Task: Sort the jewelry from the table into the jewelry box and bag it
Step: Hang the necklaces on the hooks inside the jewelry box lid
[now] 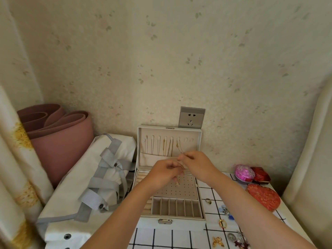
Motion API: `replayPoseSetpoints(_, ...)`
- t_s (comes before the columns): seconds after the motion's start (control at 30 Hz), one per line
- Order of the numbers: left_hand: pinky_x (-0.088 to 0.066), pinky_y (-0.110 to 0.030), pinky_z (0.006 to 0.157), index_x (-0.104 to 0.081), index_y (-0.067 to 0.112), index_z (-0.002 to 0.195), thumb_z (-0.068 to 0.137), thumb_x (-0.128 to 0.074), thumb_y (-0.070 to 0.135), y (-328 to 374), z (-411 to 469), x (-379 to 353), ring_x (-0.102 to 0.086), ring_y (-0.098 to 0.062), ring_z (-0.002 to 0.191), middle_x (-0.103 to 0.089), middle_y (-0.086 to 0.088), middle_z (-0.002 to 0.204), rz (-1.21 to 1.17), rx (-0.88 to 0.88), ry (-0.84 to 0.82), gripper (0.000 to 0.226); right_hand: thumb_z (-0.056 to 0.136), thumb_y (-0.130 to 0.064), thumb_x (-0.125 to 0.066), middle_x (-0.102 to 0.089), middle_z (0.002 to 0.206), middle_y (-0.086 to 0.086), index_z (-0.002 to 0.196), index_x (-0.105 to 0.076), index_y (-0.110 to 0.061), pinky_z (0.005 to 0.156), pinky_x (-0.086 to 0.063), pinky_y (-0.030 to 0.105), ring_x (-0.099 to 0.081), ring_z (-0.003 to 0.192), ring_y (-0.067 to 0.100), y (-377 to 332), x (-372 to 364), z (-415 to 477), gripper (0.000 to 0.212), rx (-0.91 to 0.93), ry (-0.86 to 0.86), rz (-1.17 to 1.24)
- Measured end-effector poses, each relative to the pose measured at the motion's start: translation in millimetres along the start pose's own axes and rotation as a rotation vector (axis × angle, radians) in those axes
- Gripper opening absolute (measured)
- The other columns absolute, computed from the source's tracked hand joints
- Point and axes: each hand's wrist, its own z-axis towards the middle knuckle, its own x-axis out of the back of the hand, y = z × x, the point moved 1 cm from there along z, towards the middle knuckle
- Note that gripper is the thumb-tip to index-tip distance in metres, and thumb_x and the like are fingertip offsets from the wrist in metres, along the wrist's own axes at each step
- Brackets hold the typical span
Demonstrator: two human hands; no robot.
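A fine gold necklace (177,182) is held pinched by the left hand (166,170) and right hand (195,162) over the open jewelry box (179,221), its lid already hung with chains (168,148), while loose pieces (222,223) are left on the table (179,238) and the white bag (100,169) is not yet used.

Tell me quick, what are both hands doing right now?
Left hand: pinching a thin gold necklace, with its pendant dangling over the open jewelry box.
Right hand: pinching the same necklace higher up.
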Motion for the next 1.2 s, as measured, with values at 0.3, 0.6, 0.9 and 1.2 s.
replayPoseSetpoints(0.3, -0.044, -0.011, 0.059, -0.075, 0.019, 0.091, 0.086, -0.055, 0.001, 15, 1, 11, -0.056, -0.004, 0.062, -0.071, -0.006, 0.086, 0.011, 0.000, -0.009, 0.028, 0.093, -0.013, -0.063, -0.059, 0.055, -0.009, 0.087, -0.073, -0.010, 0.051, -0.041, 0.017, -0.049, 0.045, 0.001, 17, -25, -18, 0.012, -0.116, -0.253, 0.137)
replayPoseSetpoints(0.6, -0.038, -0.028, 0.102, -0.062, 0.025, 0.126, 0.092, -0.051, 0.013, -3, 21, 24, -0.045, -0.015, 0.119, -0.057, 0.003, 0.124, 0.578, -0.175, 0.140, 0.038, 0.095, -0.025, -0.066, -0.070, 0.070, 0.001, 0.083, -0.076, -0.011, 0.057, -0.043, 0.022, -0.049, 0.046, 0.001, 12, -6, 1, 0.022, 0.011, -0.039, 0.096)
replayPoseSetpoints(0.9, -0.023, -0.034, 0.112, -0.045, 0.023, 0.142, 0.087, -0.051, 0.023, -19, 28, 10, -0.032, -0.022, 0.132, -0.046, 0.001, 0.137, 1.091, -0.340, 0.220, 0.054, 0.097, -0.026, -0.062, -0.074, 0.077, 0.004, 0.082, -0.076, -0.012, 0.064, -0.046, 0.026, -0.053, 0.048, -0.004, -8, 12, 37, 0.024, 0.156, 0.081, -0.081)
replayPoseSetpoints(1.2, -0.028, -0.034, 0.109, -0.049, 0.018, 0.137, 0.085, -0.054, 0.022, -20, 35, 10, -0.032, -0.024, 0.127, -0.043, -0.004, 0.131, 1.112, -0.363, 0.164, 0.051, 0.094, -0.021, -0.057, -0.071, 0.090, -0.009, 0.090, -0.076, -0.027, 0.073, -0.054, 0.032, -0.063, 0.083, 0.013, 1, -5, 55, 0.020, 0.265, 0.039, -0.566)
